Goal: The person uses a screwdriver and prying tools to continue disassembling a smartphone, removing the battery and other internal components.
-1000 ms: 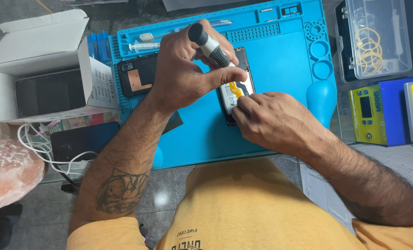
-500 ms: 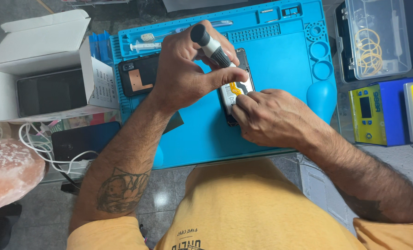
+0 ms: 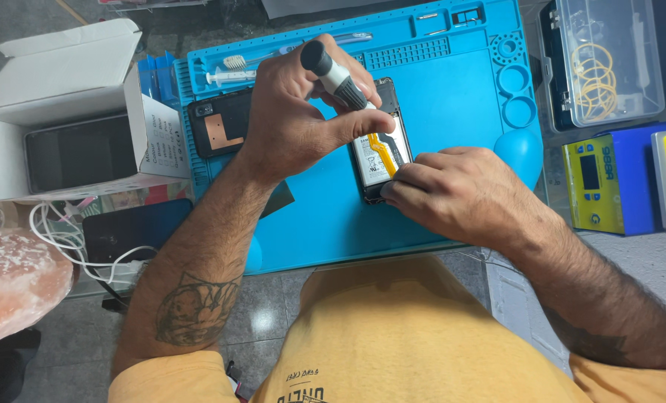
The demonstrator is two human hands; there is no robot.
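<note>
Head view: our right hand (image 3: 460, 194) pins the opened phone (image 3: 380, 149) flat on the blue mat (image 3: 452, 97), fingers closed on its lower edge. Just beyond, our left hand (image 3: 296, 119) has tilted the screwdriver (image 3: 334, 73) slightly, gripped tight; we judge work continues inside. Farther left sits a white box (image 3: 64, 112).

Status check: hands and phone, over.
Left hand grips screwdriver, tip hidden. Right hand pins opened phone on blue mat. Nothing blocking.
</note>
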